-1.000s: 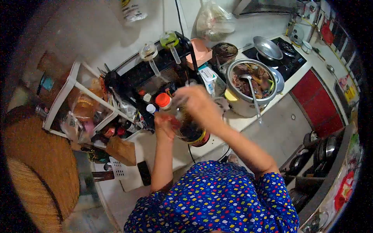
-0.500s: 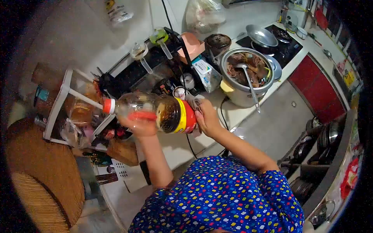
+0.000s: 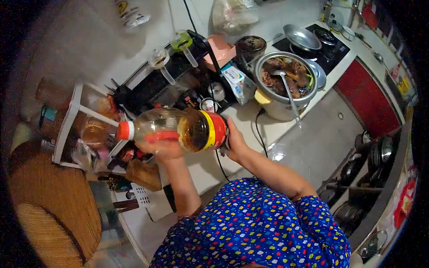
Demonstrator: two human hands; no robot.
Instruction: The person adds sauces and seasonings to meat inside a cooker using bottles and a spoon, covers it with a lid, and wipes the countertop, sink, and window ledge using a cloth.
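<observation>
A large clear plastic bottle (image 3: 192, 129) with a red cap, dark liquid and a red-yellow label lies sideways in the air above the counter. My left hand (image 3: 165, 145) grips its red handle near the neck, on the cap side. At the base end, my right hand (image 3: 234, 140) is wrapped round the bottom, with a dark cloth (image 3: 227, 145) partly showing between palm and bottle. To the right stands an open pot (image 3: 286, 105) filled with meat pieces in brown sauce, and a ladle (image 3: 289, 96) rests in it.
Behind the bottle are a black rack (image 3: 156, 94), a pink container (image 3: 220, 52) and a small white-rimmed jar (image 3: 208, 105). A white shelf (image 3: 68, 125) stands at left beside a round wooden board (image 3: 67, 196). A metal pan (image 3: 302, 37) sits on the stove. A black cord crosses the counter.
The bottle's label end has turned slightly, showing more of its red part. My right hand has shifted lower round the base, and less of the cloth shows.
</observation>
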